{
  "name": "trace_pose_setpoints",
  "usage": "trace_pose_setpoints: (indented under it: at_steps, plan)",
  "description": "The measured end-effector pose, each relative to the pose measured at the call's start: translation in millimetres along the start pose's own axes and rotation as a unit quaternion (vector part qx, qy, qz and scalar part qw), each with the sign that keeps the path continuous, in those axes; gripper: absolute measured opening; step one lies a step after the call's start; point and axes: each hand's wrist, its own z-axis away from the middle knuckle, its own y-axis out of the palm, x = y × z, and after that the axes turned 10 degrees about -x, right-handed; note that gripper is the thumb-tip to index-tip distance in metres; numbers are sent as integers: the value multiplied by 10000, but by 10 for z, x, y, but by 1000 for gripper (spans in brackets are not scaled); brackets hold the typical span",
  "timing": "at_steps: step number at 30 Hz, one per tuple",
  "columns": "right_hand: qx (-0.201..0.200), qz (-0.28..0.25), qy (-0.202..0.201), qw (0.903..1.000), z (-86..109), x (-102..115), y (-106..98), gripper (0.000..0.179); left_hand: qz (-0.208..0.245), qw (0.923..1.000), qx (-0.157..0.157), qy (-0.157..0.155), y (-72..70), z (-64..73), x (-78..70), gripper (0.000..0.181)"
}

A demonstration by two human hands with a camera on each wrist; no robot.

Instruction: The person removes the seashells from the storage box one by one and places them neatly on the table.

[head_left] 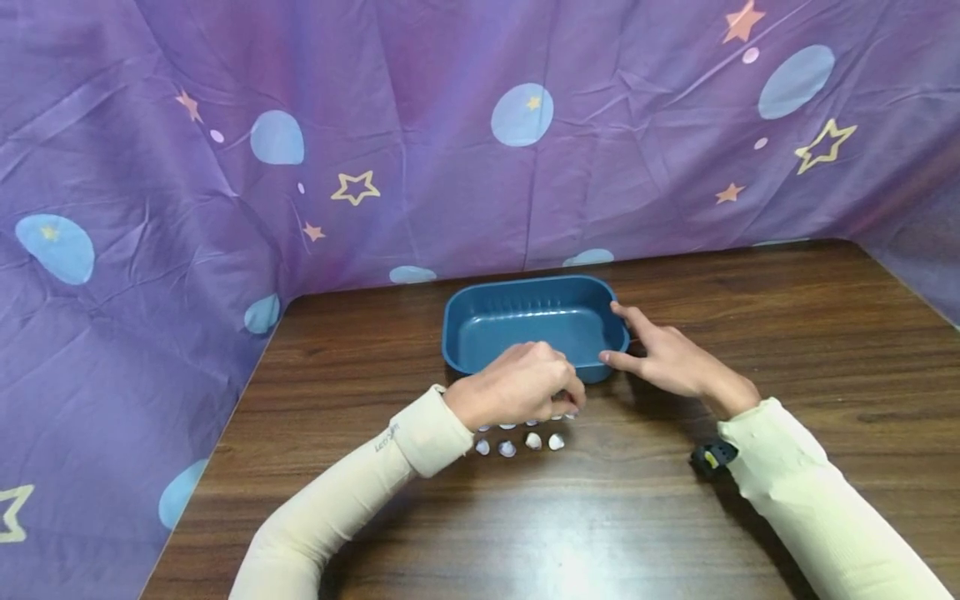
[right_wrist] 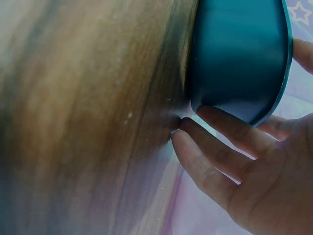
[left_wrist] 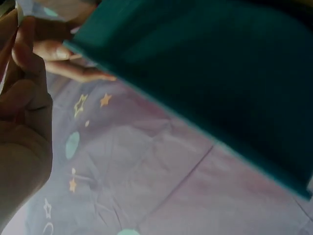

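Observation:
My left hand point(head_left: 525, 385) pinches a small pale seashell point(head_left: 570, 414) between thumb and fingertips, just in front of the blue plastic basin point(head_left: 456, 333). In the left wrist view that shell point(left_wrist: 20, 13) shows as a white edge at the fingertips. Below the hand lie small seashells point(head_left: 533, 442) in rows on the table; the hand partly hides the farther row. My right hand point(head_left: 675, 362) rests at the basin's right end, with thumb and a finger at the rim. In the right wrist view its other fingers point(right_wrist: 210, 161) reach out fairly straight beside the basin's outer wall.
The basin stands on a brown wood-grain table point(head_left: 360, 350), its visible inside bare. A purple cloth point(head_left: 420, 100) with stars and planets hangs behind the table and along its sides. A black device point(head_left: 712, 457) with a yellow mark sits by the right cuff.

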Motion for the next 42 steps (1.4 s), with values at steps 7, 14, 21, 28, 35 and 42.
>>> trace_pose_setpoints:
  at_steps: [7,14,21,28,35,42]
  plan:
    - [7,36,43,10000,3,-4,-34,85,-195,9997,-128,-4,146,-75,-28,5]
    - [-42,-41,77,10000,22,24,-34,85,-697,9970,329,-23,258,-126,-64,9]
    - [-88,-51,103,9999,27,31,-33,84,-1028,9944,257,-55,352,-138,-51,9]
    - [-55,1,73,10000,27,41,-26,84,-1411,9899,113,33,434,-144,-63,7]
    - [-42,-8,114,9999,26,47,-28,85,-1777,9840,-48,135,495,-147,-85,8]
    - [5,-24,115,9999,24,47,-2,86,-1871,9823,87,58,543,-150,-104,12]
